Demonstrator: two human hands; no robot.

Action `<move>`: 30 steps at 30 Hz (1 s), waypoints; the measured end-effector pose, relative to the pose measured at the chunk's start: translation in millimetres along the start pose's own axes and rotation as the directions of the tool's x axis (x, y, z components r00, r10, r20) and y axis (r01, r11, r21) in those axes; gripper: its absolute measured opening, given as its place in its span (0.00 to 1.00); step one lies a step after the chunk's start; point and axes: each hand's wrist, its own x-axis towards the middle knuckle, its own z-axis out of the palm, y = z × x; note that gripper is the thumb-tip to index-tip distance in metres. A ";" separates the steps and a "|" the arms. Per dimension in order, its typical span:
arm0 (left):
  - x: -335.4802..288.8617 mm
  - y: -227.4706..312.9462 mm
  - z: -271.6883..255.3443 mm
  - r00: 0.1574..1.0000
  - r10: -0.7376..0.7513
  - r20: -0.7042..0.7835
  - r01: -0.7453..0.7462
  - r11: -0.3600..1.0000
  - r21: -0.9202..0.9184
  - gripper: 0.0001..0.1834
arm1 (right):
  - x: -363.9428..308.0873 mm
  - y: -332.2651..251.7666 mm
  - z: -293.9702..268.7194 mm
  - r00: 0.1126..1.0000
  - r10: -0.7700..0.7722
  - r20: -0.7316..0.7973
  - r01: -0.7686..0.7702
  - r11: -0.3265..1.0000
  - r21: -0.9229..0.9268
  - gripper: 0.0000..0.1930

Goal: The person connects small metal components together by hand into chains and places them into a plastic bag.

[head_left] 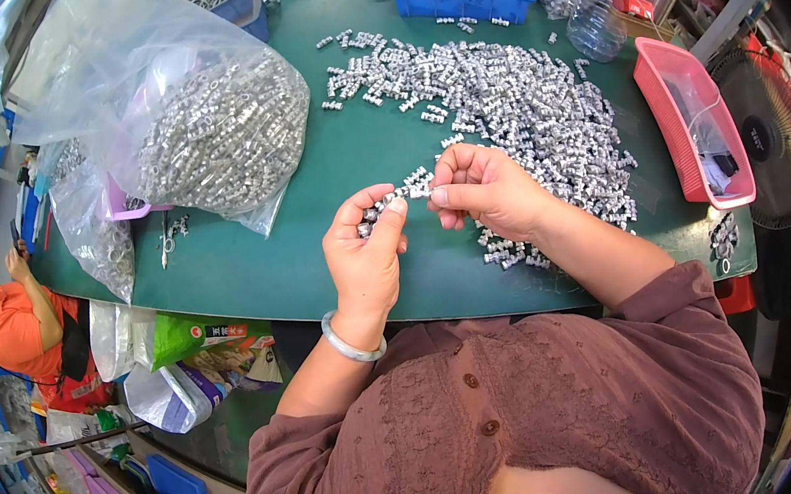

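Observation:
My left hand is closed around several small silver metal fittings, held between the thumb and curled fingers. Close beside it, my right hand pinches at the end of one fitting, fingertips together; the part there is mostly hidden. The two hands nearly meet above the green tabletop. Just beyond and to the right spreads a big heap of short, ribbed silver fittings. Some of them lie under and around my right wrist.
A clear plastic bag full of metal parts stands at the left. Toward the back is a blue bin of parts. A pink basket and a black fan are at the right. Far left, a person in orange holds a phone.

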 end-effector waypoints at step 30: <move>-0.2 11.8 -29.0 0.915 -0.329 0.233 0.400 0.816 -0.417 0.05 | 5.0 0.1 35.8 0.864 -0.438 0.247 0.493 0.641 -0.588 0.06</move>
